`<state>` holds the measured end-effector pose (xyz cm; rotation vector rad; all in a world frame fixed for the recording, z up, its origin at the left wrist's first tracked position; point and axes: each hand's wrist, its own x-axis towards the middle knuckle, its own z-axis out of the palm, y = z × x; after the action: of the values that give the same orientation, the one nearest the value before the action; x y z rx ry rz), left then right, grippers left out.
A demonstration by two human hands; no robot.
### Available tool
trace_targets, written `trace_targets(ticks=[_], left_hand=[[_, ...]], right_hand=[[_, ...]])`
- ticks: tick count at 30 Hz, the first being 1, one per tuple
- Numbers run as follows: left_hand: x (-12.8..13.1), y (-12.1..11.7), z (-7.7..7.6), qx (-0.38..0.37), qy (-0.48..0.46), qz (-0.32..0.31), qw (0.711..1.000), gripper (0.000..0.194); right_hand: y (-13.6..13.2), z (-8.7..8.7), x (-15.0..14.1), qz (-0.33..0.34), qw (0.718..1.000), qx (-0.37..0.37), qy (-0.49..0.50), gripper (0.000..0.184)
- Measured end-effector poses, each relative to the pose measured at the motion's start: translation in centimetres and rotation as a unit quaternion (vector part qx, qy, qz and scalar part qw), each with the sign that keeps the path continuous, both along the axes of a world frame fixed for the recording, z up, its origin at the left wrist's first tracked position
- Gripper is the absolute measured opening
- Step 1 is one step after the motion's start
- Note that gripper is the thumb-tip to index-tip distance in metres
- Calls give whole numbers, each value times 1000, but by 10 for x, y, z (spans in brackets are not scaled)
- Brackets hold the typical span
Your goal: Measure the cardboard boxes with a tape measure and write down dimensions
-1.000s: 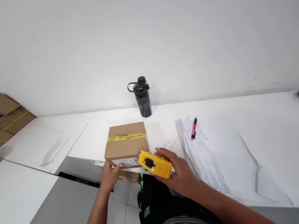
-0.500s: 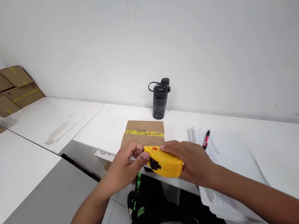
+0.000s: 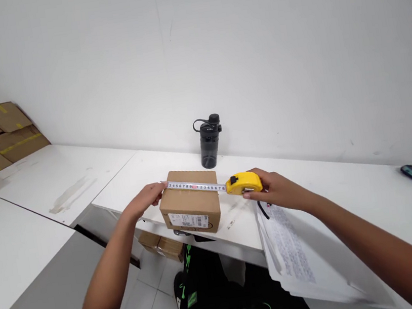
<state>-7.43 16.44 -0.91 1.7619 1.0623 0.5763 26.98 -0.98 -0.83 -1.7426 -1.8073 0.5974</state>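
Many sheets of paper (image 3: 293,257) are laid on the white table (image 3: 371,185), close in, at the right. A little farther left, a brown box (image 3: 190,205) is set near the table's front edge, with its label (image 3: 188,220) turned to the person. Which side of its top is longer cannot be told.

Across the top of the box, the white strip (image 3: 183,186) of a yellow tape measure (image 3: 244,183) is stretched. Its long way is run from left to right, with the right end a bit nearer the person, and its free end is pointed left. That end is pinched at the box's left edge by the left hand (image 3: 148,198). The yellow case is gripped by the right hand (image 3: 280,190), just past the box's right edge.

Behind the box, a dark bottle (image 3: 209,144) is stood upright. Far off at the left, more brown boxes (image 3: 5,132) are piled by the wall (image 3: 272,53).
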Motion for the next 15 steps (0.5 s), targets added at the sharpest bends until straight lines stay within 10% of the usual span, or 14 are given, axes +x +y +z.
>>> trace_targets(ticks=[9,15], left_hand=[[15,-20,4,69,-29,69,995,38],[-4,-25,35,93,-3,59,994,28]], right_hand=[[11,8,-21,18,998,-4,-59,46],[0,6,-13,-15,989,87,-122,39]])
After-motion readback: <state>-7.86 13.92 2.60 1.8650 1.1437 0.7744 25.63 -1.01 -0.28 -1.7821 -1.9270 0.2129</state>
